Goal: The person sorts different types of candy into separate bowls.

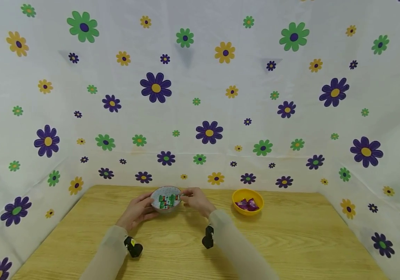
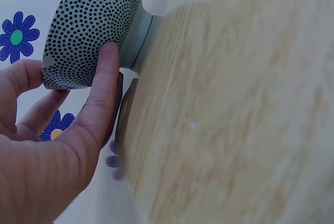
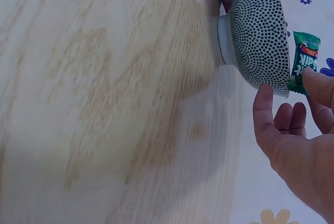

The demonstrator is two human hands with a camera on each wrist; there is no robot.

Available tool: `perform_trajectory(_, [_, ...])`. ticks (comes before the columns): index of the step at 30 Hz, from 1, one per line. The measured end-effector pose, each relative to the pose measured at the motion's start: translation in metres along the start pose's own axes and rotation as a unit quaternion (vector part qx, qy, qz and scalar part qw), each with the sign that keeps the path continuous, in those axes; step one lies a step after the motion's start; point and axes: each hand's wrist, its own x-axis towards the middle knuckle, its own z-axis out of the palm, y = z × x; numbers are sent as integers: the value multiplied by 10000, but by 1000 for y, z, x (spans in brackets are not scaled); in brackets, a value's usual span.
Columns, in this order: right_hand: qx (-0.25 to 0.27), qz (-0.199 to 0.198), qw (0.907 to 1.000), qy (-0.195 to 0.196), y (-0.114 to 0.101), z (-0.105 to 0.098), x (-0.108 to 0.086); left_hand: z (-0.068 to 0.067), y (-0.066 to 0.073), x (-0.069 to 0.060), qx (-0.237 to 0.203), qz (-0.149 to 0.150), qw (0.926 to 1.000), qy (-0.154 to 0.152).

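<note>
A small bowl (image 1: 166, 190) with a dark-dotted outside (image 2: 94, 25) stands on the table, with several green wrapped candies (image 1: 166, 203) inside. My left hand (image 1: 138, 210) holds it from the left, its fingers spread along the rim and outer wall. At the opposite rim, my right hand (image 1: 197, 200) pinches a green wrapped candy (image 3: 306, 51) between thumb and finger. Another right fingertip (image 3: 265, 92) is against or very near the bowl's outside; I cannot tell which.
To the right, a yellow bowl (image 1: 247, 192) holds purple wrapped candies (image 1: 247, 205). Both bowls are near the back edge of the wooden table (image 1: 172, 249). A white sheet with printed flowers (image 1: 186, 116) hangs behind and at both sides.
</note>
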Motion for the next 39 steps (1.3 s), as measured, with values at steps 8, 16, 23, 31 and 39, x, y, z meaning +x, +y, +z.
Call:
perform_trajectory(8, [-66, 35, 9997, -239, -8, 3, 4, 0, 0, 0, 38, 33, 10000, 9])
perform_trajectory(16, [-168, 205, 9987, -445, -15, 5, 4, 1, -1, 0, 1, 42, 10000, -12])
perform_trajectory(23, [-122, 162, 9993, -311, -5, 1, -2, 1, -1, 1, -18, -21, 9999, 105])
perform_trajectory(31, [-94, 30, 9993, -352, 4, -14, -21, 4, -1, 2, 180, -52, 9994, 274])
perform_trajectory(39, [-1292, -270, 9912, -75, 12, -26, -43, 16, 3, -3, 967, -64, 9930, 671])
